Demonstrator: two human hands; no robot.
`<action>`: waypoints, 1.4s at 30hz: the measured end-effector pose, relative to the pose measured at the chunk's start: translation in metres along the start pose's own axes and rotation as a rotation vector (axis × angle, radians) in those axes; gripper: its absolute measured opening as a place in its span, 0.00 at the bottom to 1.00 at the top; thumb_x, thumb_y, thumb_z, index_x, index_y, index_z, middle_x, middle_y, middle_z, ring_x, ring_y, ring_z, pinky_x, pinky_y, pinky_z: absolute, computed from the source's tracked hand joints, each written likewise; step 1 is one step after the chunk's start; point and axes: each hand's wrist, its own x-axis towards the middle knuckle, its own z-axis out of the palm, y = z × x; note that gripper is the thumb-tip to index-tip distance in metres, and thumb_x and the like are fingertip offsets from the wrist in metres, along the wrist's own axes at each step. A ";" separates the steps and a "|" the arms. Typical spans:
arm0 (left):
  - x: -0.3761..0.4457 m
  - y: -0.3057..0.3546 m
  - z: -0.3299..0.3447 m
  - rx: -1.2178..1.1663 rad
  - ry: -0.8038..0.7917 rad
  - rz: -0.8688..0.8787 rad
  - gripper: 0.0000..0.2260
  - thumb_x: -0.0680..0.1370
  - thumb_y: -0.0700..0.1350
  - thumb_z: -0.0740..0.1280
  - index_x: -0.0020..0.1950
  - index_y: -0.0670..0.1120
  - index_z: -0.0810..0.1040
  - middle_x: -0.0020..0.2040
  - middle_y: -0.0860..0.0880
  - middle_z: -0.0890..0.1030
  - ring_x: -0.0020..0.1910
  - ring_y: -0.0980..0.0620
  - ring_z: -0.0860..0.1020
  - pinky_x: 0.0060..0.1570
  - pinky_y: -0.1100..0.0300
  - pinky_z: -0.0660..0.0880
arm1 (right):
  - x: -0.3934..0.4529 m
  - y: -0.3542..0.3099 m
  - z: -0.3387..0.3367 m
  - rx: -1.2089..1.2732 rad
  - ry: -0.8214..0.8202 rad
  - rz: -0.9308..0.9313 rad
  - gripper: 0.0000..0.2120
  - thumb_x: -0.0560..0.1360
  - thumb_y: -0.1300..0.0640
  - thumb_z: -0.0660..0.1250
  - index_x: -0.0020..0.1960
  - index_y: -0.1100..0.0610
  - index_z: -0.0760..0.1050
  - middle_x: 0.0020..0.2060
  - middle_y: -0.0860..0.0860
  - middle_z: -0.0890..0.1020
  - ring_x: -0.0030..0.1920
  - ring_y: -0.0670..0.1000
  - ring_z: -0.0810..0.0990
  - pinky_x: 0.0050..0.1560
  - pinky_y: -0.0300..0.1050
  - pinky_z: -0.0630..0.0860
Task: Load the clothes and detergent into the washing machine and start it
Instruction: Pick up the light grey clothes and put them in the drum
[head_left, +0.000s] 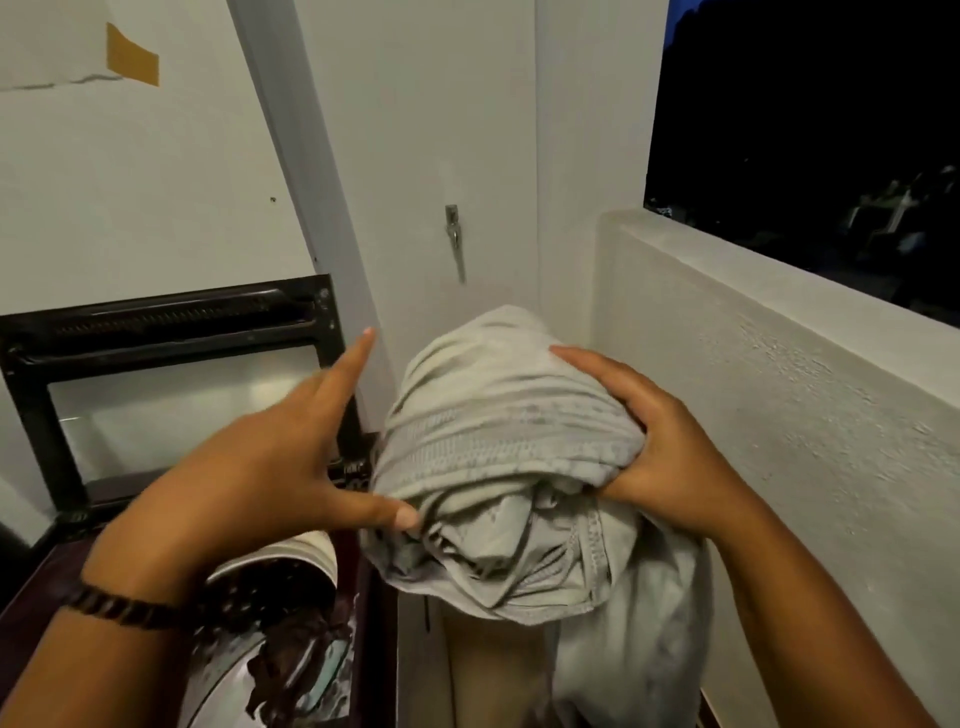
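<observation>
Grey bundle of clothes (498, 441) held up beside the washer (249, 623).
Right hand (660, 441) grips its side, fingers curled on top; left hand (270, 457) spread, thumb touching cloth.

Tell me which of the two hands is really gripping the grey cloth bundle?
The right hand: its fingers curl over the grey cloth bundle. The left hand is spread, with only its thumb at the bundle's edge.
</observation>
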 end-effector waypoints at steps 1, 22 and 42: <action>-0.002 0.009 -0.001 0.052 0.041 0.032 0.63 0.53 0.74 0.72 0.67 0.70 0.23 0.78 0.59 0.42 0.78 0.50 0.54 0.75 0.48 0.58 | 0.001 -0.001 0.001 -0.087 -0.023 -0.011 0.41 0.62 0.52 0.79 0.72 0.40 0.66 0.61 0.43 0.75 0.62 0.41 0.75 0.62 0.40 0.74; 0.044 0.038 0.058 -1.094 0.760 0.301 0.44 0.67 0.35 0.78 0.75 0.48 0.55 0.47 0.48 0.81 0.46 0.55 0.81 0.50 0.63 0.77 | -0.033 0.008 -0.021 0.120 -0.054 0.230 0.65 0.48 0.30 0.78 0.71 0.26 0.37 0.75 0.31 0.45 0.74 0.32 0.47 0.70 0.38 0.55; 0.014 0.011 0.084 -1.197 0.352 0.151 0.60 0.58 0.65 0.79 0.77 0.64 0.42 0.73 0.58 0.69 0.71 0.55 0.71 0.67 0.53 0.72 | -0.015 0.024 0.005 0.269 0.523 0.019 0.30 0.64 0.66 0.76 0.62 0.47 0.74 0.52 0.36 0.82 0.56 0.39 0.80 0.54 0.32 0.75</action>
